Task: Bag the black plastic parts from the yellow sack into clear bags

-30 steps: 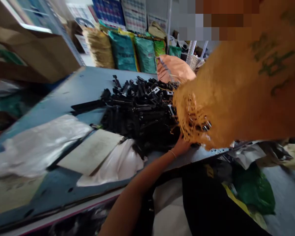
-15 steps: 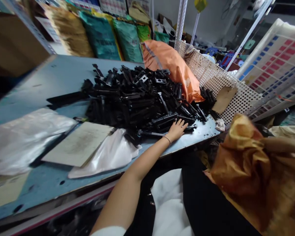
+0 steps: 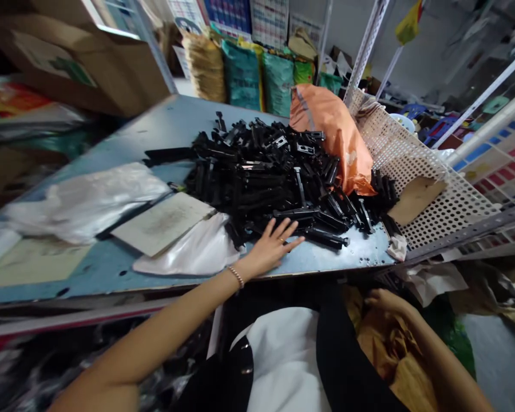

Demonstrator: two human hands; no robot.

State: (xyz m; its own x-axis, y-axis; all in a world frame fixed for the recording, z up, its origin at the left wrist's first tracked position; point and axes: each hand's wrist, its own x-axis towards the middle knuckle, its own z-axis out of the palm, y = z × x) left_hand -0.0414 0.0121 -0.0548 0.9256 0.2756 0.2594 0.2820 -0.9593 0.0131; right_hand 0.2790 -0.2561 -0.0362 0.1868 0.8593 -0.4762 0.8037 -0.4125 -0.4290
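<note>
My left hand (image 3: 269, 249) lies near the front edge of the blue table (image 3: 154, 117), fingers spread and touching the near side of a heap of black plastic-looking parts (image 3: 257, 186). Some of these long, narrow parts show bare metal pieces. Lower right, below the table edge, my right hand (image 3: 385, 300) is closed on an orange-brown sack (image 3: 380, 337). Part of that sack is hidden behind my forearm and clothing.
An orange sack (image 3: 332, 129) leans at the heap's back right, beside a white perforated basket (image 3: 395, 134). White plastic bags (image 3: 94, 197) and a grey-white board (image 3: 163, 223) lie on the left. Full sacks (image 3: 242, 74) stand behind the table.
My left hand has slid left along the table's front edge, fingers spreading wider. The orange-brown sack has gone down from the right side toward my lap, and my right hand now shows on it.
</note>
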